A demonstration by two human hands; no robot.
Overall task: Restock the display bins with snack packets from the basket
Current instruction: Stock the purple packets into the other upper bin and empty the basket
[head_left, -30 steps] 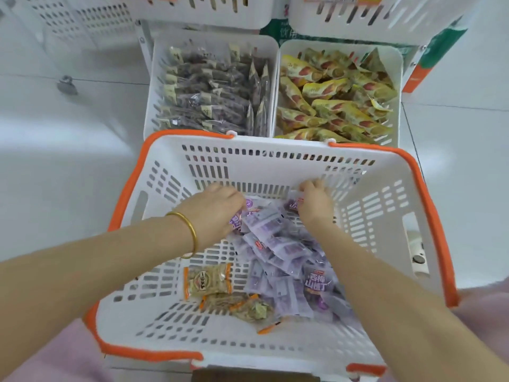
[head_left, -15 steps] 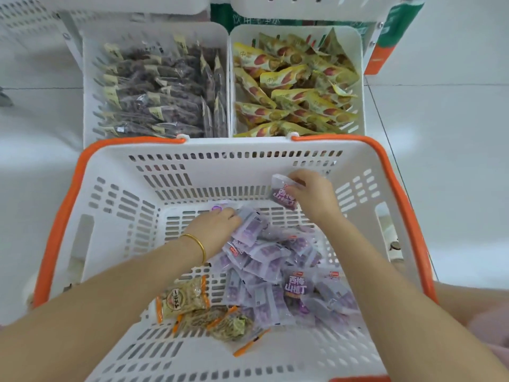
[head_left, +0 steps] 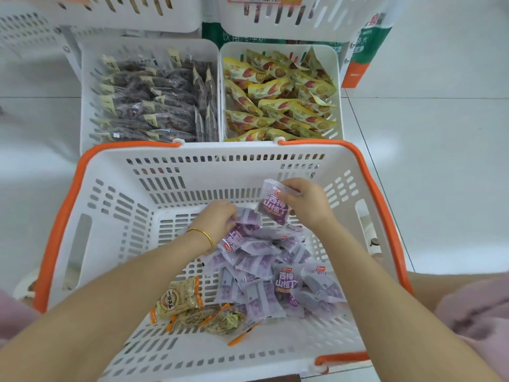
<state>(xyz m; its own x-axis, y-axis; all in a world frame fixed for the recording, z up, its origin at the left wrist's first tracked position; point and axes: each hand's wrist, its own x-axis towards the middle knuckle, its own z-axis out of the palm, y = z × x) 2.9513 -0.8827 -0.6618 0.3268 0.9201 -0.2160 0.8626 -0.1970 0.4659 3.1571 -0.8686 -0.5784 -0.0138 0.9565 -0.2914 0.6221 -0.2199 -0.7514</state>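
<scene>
A white basket (head_left: 110,216) with an orange rim sits in front of me. Inside lies a heap of purple snack packets (head_left: 264,266), with a few beige and orange packets (head_left: 179,297) at its near left. My right hand (head_left: 305,202) pinches one purple packet (head_left: 274,205) and holds it lifted above the heap near the far wall. My left hand (head_left: 217,219) lies on the heap's far left, fingers curled onto a purple packet (head_left: 248,217).
Beyond the basket stand two white display bins: the left bin (head_left: 85,106) full of dark packets, the right bin (head_left: 338,106) full of yellow packets. More white bins (head_left: 275,26) hang above them. Pale tiled floor lies on both sides.
My right hand has lifted one purple packet out of the heap and turned its face toward me. My left hand has stayed on the heap's far left.
</scene>
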